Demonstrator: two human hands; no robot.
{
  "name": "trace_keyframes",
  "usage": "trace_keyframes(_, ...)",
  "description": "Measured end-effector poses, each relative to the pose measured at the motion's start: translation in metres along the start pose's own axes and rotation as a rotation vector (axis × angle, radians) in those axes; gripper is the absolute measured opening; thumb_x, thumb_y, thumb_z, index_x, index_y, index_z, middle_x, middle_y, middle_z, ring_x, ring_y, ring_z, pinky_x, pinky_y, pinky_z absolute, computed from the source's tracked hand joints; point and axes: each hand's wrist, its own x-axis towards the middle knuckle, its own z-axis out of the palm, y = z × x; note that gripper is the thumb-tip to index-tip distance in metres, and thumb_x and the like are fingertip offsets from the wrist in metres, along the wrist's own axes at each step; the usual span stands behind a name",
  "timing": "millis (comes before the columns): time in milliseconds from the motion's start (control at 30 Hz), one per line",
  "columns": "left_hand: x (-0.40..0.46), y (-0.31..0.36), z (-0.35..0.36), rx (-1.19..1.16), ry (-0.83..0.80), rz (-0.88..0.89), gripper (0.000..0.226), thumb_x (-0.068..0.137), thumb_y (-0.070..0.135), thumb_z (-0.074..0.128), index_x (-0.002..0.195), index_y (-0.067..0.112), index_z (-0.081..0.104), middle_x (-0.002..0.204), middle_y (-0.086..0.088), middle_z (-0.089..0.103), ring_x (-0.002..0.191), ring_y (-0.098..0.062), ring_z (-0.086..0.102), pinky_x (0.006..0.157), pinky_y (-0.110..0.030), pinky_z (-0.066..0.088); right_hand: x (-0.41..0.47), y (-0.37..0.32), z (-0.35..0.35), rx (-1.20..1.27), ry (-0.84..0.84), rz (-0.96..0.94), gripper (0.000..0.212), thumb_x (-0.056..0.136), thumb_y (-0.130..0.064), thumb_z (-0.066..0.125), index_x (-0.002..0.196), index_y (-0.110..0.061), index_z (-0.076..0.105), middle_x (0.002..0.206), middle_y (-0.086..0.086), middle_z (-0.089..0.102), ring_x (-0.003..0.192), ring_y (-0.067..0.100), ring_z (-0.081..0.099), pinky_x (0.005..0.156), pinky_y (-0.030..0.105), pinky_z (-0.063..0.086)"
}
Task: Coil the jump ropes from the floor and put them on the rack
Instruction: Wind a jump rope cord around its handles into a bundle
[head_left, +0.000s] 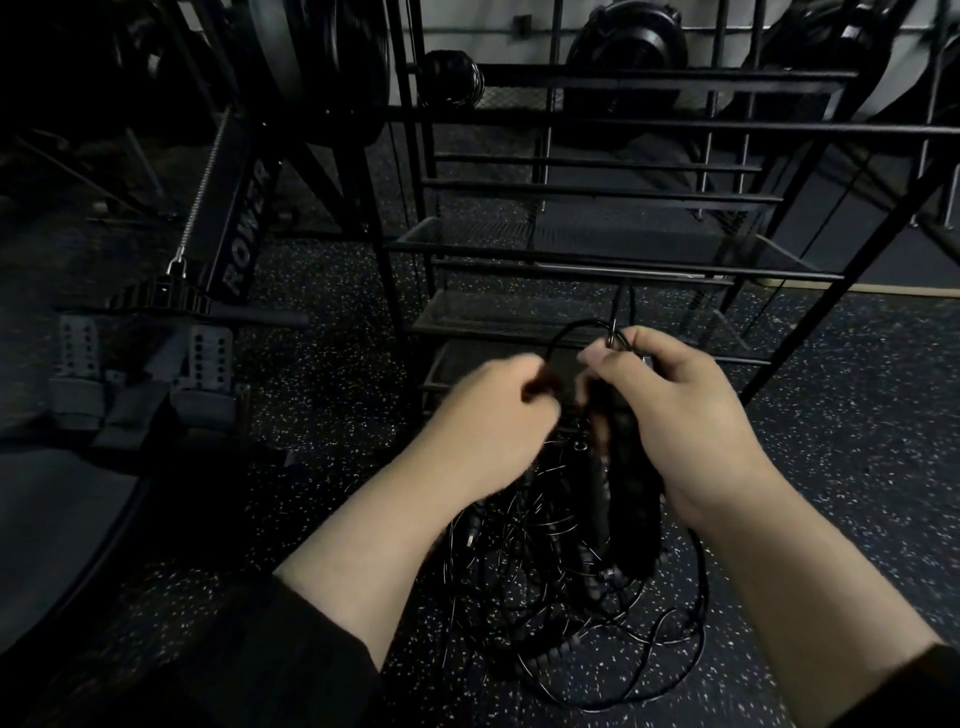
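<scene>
Right grip: the right hand (691, 415) is clamped around a bundle of black jump-rope handles (621, 447) held upright, thumb laid over the top where a loop of cord (576, 330) comes out; holding the handles together gives a fixed end to wind against.
Left grip: the left hand (493, 415) is closed in a pinch on the same cord, just beside the right hand; judging by the arch of cord between them, it is drawing off a length for a turn. The fingers are motion-blurred, so exactly how they lie cannot be told.
Step in hand: a judgement only, but coiling looks barely begun, since most of the rope is loose.
Task's thing: the jump ropes (550, 582) lie in a tangled black heap on the floor (857, 467), directly under both hands, with thin cords and a beaded strand crossing each other; one strand runs up into the right hand.
Risk: the strands overlap so much that a pulled length may drag the whole heap or knot.
Rack: the black metal rack (597, 249) with mesh shelves stands just beyond the hands, near enough to reach without moving away.
Around: a rowing machine (228, 239) stands left of the rack, its footrests (202, 364) near the floor.
Writing: "ROWER" in pale capitals runs along the machine's rail; no other lettering is readable in the dim light.
</scene>
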Motion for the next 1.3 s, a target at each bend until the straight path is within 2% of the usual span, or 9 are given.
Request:
trace_keyframes(167,-0.006,-0.008,0.018,0.164,-0.284,0.071,0.029,0.099,0.034,0.060,0.128,0.036,0.058,0.128,0.002,0.066,0.115,-0.019,0.062,0.098,-0.039,0.051,0.001,-0.003,-0.003,0.137,-0.057,-0.040,0.018,0.100,-0.014,0.060,0.083,-0.012,0.063,0.071,0.012,0.062,0.049,0.023,0.044,0.052,0.034,0.037)
trace_keyframes(533,0.002,-0.009,0.016,0.038,-0.041,0.059,0.017,0.104,0.029,0.052,0.099,0.021,0.066,0.089,-0.001,0.071,0.084,-0.017,0.066,0.078,-0.041,0.054,0.008,0.000,-0.012,0.112,0.027,-0.025,0.016,0.100,-0.018,0.061,0.094,-0.004,0.064,0.076,0.006,0.068,0.055,0.024,0.050,0.053,0.033,0.041)
trace_keyframes(633,0.002,-0.005,0.010,-0.173,0.102,0.031,0.026,0.107,0.031,0.048,0.090,0.019,0.063,0.088,-0.003,0.067,0.074,-0.008,0.059,0.073,-0.033,0.047,0.014,0.009,-0.016,-0.035,0.047,0.104,0.013,0.099,-0.024,0.063,0.107,-0.020,0.072,0.079,-0.003,0.068,0.071,0.018,0.060,0.066,0.034,0.048)
trace_keyframes(700,0.001,-0.002,0.009,-0.376,0.161,-0.044,0.027,0.107,0.034,0.044,0.093,0.027,0.065,0.094,0.001,0.068,0.083,-0.017,0.068,0.086,-0.042,0.056,0.015,0.014,-0.015,-0.003,-0.016,0.212,0.025,0.099,-0.017,0.055,0.119,-0.021,0.070,0.092,0.000,0.071,0.083,0.018,0.065,0.072,0.034,0.050)
trace_keyframes(800,-0.003,0.006,0.008,-0.629,0.153,-0.198,0.032,0.109,0.037,0.039,0.095,0.027,0.065,0.089,-0.009,0.063,0.057,-0.022,0.062,0.058,-0.044,0.059,0.011,0.015,-0.011,-0.011,-0.175,0.241,0.031,0.099,-0.009,0.044,0.114,-0.016,0.070,0.092,0.006,0.074,0.086,0.024,0.067,0.075,0.041,0.052)
trace_keyframes(933,0.001,0.003,0.010,-0.690,0.179,-0.266,0.039,0.093,0.066,0.047,0.094,0.037,0.073,0.109,-0.016,0.070,0.085,-0.020,0.059,0.086,-0.055,0.055,0.010,0.019,-0.008,-0.119,-0.175,0.204,0.024,0.097,-0.020,0.059,0.118,-0.028,0.068,0.101,0.005,0.078,0.098,0.033,0.074,0.092,0.058,0.058)
trace_keyframes(1100,0.000,0.002,0.012,-0.714,0.111,-0.273,0.032,0.095,0.054,0.063,0.097,0.024,0.073,0.066,0.012,0.066,0.060,-0.010,0.060,0.060,-0.029,0.050,0.008,0.017,-0.002,-0.046,-0.118,0.156,0.029,0.094,-0.030,0.073,0.121,-0.024,0.067,0.104,0.000,0.079,0.098,0.021,0.076,0.095,0.053,0.059)
trace_keyframes(1233,0.001,0.006,0.022,-0.781,0.145,-0.262,0.022,0.100,0.045,0.061,0.107,0.029,0.074,0.097,0.009,0.078,0.092,-0.007,0.073,0.086,-0.030,0.060,0.003,0.017,0.013,-0.083,-0.084,0.107,0.053,0.094,-0.053,0.062,0.141,-0.029,0.058,0.127,-0.008,0.071,0.119,0.010,0.066,0.108,0.043,0.050)
trace_keyframes(1300,0.000,0.010,0.027,-0.789,0.193,-0.261,0.019,0.101,0.042,0.058,0.111,0.033,0.071,0.105,0.014,0.075,0.096,0.003,0.069,0.080,-0.017,0.055,0.000,0.017,0.021,-0.122,-0.066,0.092,0.051,0.103,-0.051,0.051,0.149,-0.029,0.050,0.139,-0.011,0.063,0.130,0.007,0.057,0.114,0.038,0.044)
